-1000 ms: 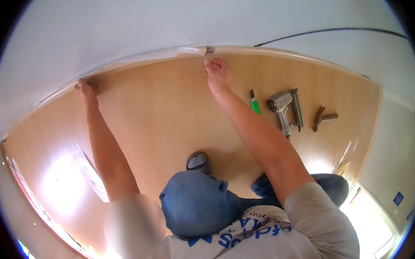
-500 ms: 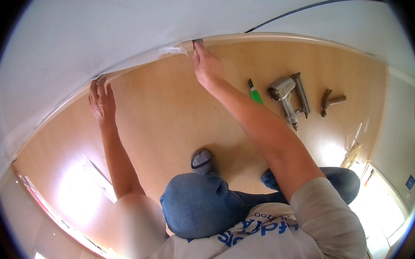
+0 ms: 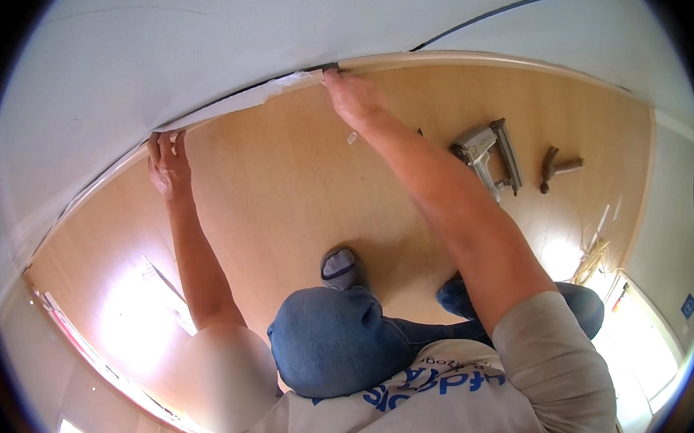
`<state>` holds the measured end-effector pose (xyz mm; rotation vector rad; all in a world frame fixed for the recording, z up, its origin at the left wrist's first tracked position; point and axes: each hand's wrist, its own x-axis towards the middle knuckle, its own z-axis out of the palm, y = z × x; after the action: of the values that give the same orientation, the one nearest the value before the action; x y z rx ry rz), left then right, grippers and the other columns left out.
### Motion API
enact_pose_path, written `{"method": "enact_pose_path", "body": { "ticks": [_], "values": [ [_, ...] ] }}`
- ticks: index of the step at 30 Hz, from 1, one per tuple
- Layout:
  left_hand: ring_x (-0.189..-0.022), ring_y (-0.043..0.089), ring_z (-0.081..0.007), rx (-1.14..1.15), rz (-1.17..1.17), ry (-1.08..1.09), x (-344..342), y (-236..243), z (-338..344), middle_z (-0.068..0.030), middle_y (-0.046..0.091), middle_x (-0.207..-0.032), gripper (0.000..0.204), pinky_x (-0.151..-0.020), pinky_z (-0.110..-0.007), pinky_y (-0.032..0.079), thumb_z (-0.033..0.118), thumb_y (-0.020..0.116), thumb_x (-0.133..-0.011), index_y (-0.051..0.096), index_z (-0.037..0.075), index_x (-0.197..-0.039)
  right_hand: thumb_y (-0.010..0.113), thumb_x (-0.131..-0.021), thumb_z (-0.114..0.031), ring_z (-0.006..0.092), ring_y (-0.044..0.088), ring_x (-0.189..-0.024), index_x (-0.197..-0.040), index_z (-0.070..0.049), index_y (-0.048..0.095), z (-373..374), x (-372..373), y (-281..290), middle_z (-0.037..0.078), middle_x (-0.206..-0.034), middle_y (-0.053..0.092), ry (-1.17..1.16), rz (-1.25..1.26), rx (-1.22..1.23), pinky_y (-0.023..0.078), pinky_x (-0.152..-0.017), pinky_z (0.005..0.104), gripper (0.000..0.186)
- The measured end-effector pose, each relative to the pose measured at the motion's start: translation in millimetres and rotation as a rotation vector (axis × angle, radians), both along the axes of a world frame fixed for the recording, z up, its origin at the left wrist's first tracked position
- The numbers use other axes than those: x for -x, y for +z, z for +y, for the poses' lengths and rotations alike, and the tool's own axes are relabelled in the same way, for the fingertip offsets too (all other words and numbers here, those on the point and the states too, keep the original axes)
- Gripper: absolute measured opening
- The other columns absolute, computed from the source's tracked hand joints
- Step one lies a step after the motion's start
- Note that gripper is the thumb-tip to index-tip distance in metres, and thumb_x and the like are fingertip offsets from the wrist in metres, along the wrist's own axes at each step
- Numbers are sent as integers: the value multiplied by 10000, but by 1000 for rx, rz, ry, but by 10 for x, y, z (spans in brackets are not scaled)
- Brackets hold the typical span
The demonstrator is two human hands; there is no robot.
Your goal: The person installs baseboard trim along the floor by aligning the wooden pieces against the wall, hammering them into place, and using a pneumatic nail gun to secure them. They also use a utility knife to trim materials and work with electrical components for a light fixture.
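Observation:
Along the foot of the white wall [image 3: 224, 51] lies a baseboard strip with a torn white papery face [image 3: 241, 99]. A dark gap shows between it and the wall. My left hand [image 3: 169, 168] has its fingers hooked at the strip's upper edge, slightly apart. Farther right, my right hand [image 3: 351, 99] pinches the strip's torn end, beside a dark spot at the wall base. Beyond that spot, wood-coloured baseboard [image 3: 448, 56] runs on to the right. A small pale scrap [image 3: 352, 138] is just below my right hand. My right forearm hides most of a utility knife.
A nail gun [image 3: 480, 150] and a claw hammer [image 3: 559, 167] lie on the wood-look floor [image 3: 284, 188], right of my right forearm. A black cable [image 3: 508, 10] runs along the wall. Thin yellowish strands [image 3: 594, 261] lie at the right. My foot [image 3: 340, 267] rests between my arms.
The strip between my hands has come away from the wall, widening the dark gap and showing more white face. The pale scrap has appeared. My right forearm now covers the green knife.

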<state>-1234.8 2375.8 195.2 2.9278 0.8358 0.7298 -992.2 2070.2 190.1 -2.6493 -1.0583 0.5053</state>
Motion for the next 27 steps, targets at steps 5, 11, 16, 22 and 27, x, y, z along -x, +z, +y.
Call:
{"method": "enact_pose_path", "body": {
  "ticks": [5,11,16,22,27],
  "values": [
    [-823,683,-201,59,24,6,-88,-1,-72,-52,641,-1106,217,-700,-401,550,277,751,-886,660,113,-995,533,-961,-257,376,672,-883,-1038,-83,599,-464,53,-89,152,-979,706,54,166,31,542,-757,482,201],
    [-830,686,-211,90,-6,3,-29,95,-28,-47,640,-1106,207,-708,-408,547,264,752,-885,655,110,-982,543,-995,-421,364,677,-902,-1041,-89,660,-336,204,121,151,-933,723,-81,302,25,522,-778,496,356],
    [-827,677,-214,79,19,8,-42,33,-46,-11,644,-1124,179,-693,-399,543,254,745,-883,655,156,-1002,545,-994,-422,395,660,-867,-990,-102,650,-2,27,-68,159,-910,707,-273,284,-248,511,-752,488,337],
    [-810,668,-243,73,24,-30,-56,9,35,-18,641,-1047,161,-687,-414,540,247,744,-879,654,152,-973,550,-990,-353,398,651,-840,-984,-120,648,-91,-101,-346,166,-900,692,-156,198,-278,508,-721,497,253],
    [-793,660,-255,47,33,-9,1,28,77,-20,646,-971,149,-674,-411,529,250,743,-880,664,128,-912,597,-984,-246,341,670,-814,-1037,-96,694,-318,61,-387,132,-888,716,-205,108,-422,524,-716,432,186]
  ]
}}
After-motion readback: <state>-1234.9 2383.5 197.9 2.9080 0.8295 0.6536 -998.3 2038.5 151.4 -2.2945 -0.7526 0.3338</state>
